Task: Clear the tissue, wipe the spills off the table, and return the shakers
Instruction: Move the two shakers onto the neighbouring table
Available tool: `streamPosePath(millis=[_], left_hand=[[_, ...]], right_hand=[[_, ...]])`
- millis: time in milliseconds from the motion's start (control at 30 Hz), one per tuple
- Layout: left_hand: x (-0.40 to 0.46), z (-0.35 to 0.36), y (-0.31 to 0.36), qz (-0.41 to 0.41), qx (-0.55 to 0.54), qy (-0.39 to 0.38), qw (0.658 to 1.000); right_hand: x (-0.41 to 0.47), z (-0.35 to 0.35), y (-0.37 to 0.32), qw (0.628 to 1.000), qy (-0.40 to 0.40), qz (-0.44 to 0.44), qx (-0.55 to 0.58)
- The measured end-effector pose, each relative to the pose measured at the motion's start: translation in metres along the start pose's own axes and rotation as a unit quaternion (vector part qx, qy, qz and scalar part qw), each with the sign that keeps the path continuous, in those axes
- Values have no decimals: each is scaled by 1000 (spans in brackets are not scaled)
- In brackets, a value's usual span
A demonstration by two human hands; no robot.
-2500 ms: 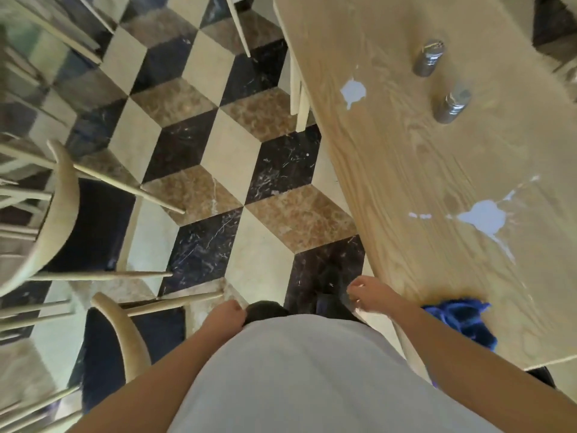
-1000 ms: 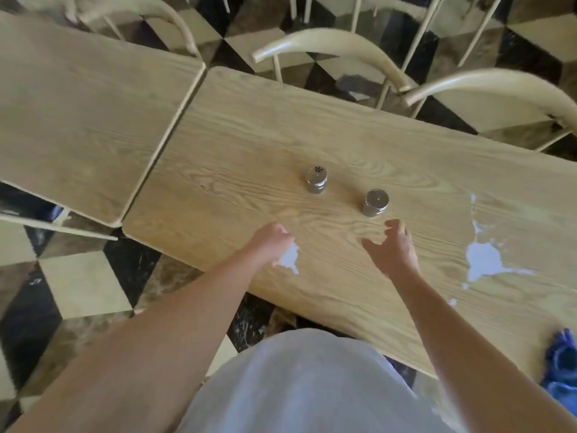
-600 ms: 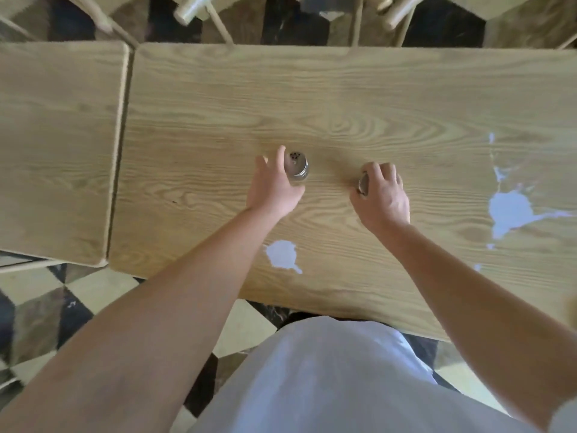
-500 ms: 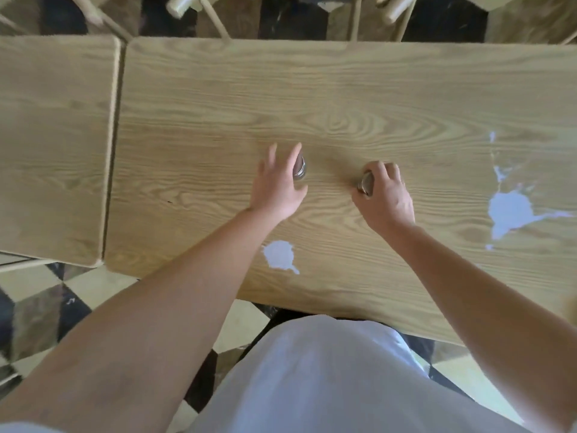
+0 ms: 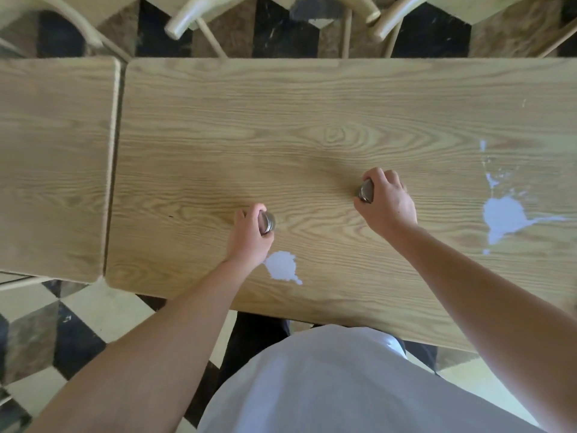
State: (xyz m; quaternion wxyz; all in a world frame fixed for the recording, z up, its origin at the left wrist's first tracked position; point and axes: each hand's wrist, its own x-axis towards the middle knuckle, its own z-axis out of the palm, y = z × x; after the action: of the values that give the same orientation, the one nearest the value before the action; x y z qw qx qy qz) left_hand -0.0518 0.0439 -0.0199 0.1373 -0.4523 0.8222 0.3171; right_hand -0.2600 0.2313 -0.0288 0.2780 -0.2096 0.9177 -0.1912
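Note:
My left hand (image 5: 249, 237) grips one metal shaker (image 5: 268, 222), of which only the silver cap shows past my fingers. My right hand (image 5: 387, 203) grips the other metal shaker (image 5: 366, 190), mostly covered by my fingers. Both are over the middle of the light wooden table (image 5: 312, 126). A small white spill (image 5: 282, 266) lies just below my left hand near the front edge. A bigger white spill (image 5: 504, 218) with splashes spreads at the right, close to my right hand. No tissue is in view.
A second wooden table (image 5: 53, 164) butts against this one on the left, with a narrow gap between. Pale wooden chair backs (image 5: 199, 14) stand beyond the far edge. Below the front edge is a checkered stone floor (image 5: 46, 326).
Both hands have closed round the shakers. My left hand has drawn its shaker toward me and to the left, close to the small spill. The right hand stays near its earlier place.

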Motion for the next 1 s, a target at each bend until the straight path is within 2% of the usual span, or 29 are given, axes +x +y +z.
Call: streamPosePath(millis=[233,400,467,600,800,900,1000], left_hand=[[-19,-37,-87,-130,-86,99,983],[-75,-57,-172,-240,-85,66,965],[-94,-61,-199,-242,-57,52,967],[-107,-70,-237,-202,-71,61,975],[-134,-81,-281,-176,-158,78,969],[-169,-84,-332,-204,-205,113,950],[-209,-92,-389,-292,-233,151,915]], right_hand=[[-5,12,-12,999,34,12,-11],[-10,23,-35,998,49,47,-19],[-18,35,-59,998,27,54,-24],[-53,94,-138,999,-7,-26,-25],[-120,203,-254,986,-124,-97,-53],[-149,242,-297,974,-152,-138,-92],[-170,270,-330,954,-176,-195,-147]])
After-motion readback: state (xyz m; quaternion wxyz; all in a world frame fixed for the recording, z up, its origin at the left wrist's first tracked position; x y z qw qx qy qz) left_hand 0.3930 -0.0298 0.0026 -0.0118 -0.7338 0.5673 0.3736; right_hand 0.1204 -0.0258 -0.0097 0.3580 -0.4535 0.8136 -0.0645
